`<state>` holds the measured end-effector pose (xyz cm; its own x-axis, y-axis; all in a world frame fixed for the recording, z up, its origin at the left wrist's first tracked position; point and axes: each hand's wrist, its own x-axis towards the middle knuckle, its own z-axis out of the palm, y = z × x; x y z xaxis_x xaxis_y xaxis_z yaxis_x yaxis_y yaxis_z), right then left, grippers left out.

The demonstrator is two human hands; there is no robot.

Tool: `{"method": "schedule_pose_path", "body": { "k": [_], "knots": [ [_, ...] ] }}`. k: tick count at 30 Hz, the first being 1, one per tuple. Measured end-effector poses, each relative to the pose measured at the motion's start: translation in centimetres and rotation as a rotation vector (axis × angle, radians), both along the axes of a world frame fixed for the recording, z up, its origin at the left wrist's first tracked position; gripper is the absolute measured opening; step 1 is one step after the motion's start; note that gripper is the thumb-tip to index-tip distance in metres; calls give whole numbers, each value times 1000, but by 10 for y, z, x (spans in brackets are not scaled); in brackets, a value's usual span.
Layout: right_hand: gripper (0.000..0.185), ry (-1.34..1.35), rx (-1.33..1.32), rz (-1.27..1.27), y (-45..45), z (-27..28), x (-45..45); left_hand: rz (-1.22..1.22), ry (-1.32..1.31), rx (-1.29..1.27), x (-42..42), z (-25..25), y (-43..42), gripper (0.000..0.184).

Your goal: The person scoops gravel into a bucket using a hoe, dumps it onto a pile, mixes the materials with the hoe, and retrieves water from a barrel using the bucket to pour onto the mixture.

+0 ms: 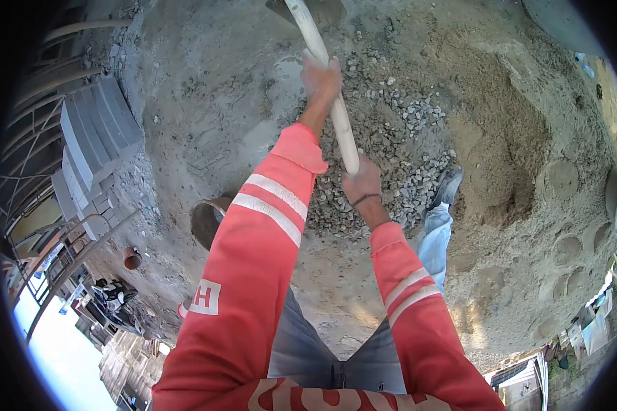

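A long pale wooden handle slants from the middle of the view to its top edge. It belongs to a hoe, whose dark metal blade is partly cut off up there. My left hand is wrapped round the handle partway along. Lower down, my right hand grips the near end, with a dark band at the wrist. Beneath the handle and both hands spreads a heap of grey gravel. Brown sand lies against its right side.
My shoe stands at the gravel's right edge. Left of my sleeve lies a round bucket-like container, and farther left a small brown pot. Grey concrete blocks are stacked at the left. Round marks dot the ground at right.
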<state>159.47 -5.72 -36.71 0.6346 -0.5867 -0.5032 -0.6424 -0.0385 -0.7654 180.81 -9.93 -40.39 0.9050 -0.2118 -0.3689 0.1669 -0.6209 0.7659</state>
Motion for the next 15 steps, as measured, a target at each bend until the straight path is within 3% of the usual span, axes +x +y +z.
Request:
{"method": "schedule_pose_path", "body": {
  "k": [2, 5, 7, 9, 13, 15],
  "knots": [
    [31, 20, 20, 17, -38, -21, 66, -77, -65, 205, 41, -22, -30, 52],
    [33, 127, 85, 15, -50, -26, 109, -227, 63, 392, 68, -20, -44, 53],
    [34, 199, 137, -26, -42, -8, 97, -349, 152, 473, 58, -21, -38, 53],
    [34, 183, 183, -12, -32, 3, 70, -290, 88, 549, 44, -23, -35, 54],
    [34, 354, 157, 7, -3, 51, 4, -167, 394, 472, -2, -26, -3, 81],
    [36, 428, 173, 39, 28, 68, -38, -168, 360, 491, -47, -49, 27, 87]
  ]
}}
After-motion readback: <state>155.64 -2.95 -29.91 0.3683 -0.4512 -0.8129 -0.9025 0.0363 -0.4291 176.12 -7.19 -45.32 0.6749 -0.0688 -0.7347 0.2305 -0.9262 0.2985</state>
